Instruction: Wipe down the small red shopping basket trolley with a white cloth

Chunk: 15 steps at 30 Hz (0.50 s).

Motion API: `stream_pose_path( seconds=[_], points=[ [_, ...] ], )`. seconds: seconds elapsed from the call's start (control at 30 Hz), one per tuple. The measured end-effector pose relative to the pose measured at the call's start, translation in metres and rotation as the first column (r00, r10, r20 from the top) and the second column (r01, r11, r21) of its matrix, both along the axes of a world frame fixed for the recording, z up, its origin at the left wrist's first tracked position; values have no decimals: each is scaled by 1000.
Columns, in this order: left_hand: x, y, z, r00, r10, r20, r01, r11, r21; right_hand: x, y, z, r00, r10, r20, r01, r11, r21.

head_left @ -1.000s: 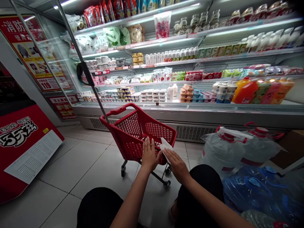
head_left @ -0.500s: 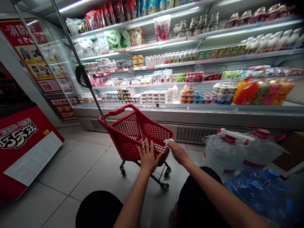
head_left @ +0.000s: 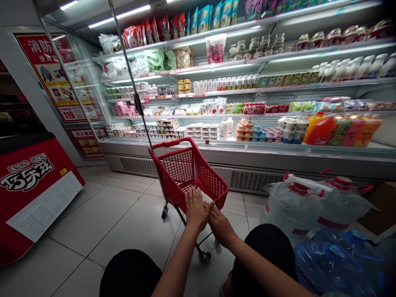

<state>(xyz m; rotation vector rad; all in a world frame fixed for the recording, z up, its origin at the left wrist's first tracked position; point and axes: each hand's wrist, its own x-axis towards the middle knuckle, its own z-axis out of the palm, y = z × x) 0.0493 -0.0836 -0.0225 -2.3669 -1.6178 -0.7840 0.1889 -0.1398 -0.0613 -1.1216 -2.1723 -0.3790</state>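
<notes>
A small red shopping cart [head_left: 179,165] with lattice basket sides stands in front of my knees, a tall metal pole [head_left: 126,57] rising from its handle corner. My left hand [head_left: 197,211] lies at the near rim of the basket, fingers stretched out. Close beside it, my right hand [head_left: 220,226] is closed on a white wipe [head_left: 203,197], which shows past my fingers along the rim. The two hands overlap or touch at the thumb; part of the wipe is hidden behind them.
Behind the cart runs an open dairy fridge [head_left: 173,148] with stocked shelves. Large water bottles [head_left: 293,202] and blue jugs [head_left: 337,255] stand to the right. A red freezer [head_left: 37,194] is at the left on the tiled floor [head_left: 114,222].
My right hand has brought the wipe left along the basket's rim, up to my left hand. The cart has turned a little, and its handle and pole now appear further right.
</notes>
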Motion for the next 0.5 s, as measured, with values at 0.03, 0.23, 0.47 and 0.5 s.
stream_pose_path(
  seconds=[0.03,0.23,0.47,0.5],
  points=[
    [-1,-3,-1,1000,-24,-10,24,1000,14,-2,1,0,1000,20,18,-20,1000,1],
    [-28,-9,0,994,-73,-83,78,996,54,54,15,5,998,-27,51,27,1000,3],
    [-21,-3,2,994,-57,-91,55,998,-17,85,11,-1,969,-237,-64,237,972,-11],
    [-19,-2,2,994,-63,-93,61,998,-21,72,9,-2,970,-233,-71,233,972,-9]
  ],
)
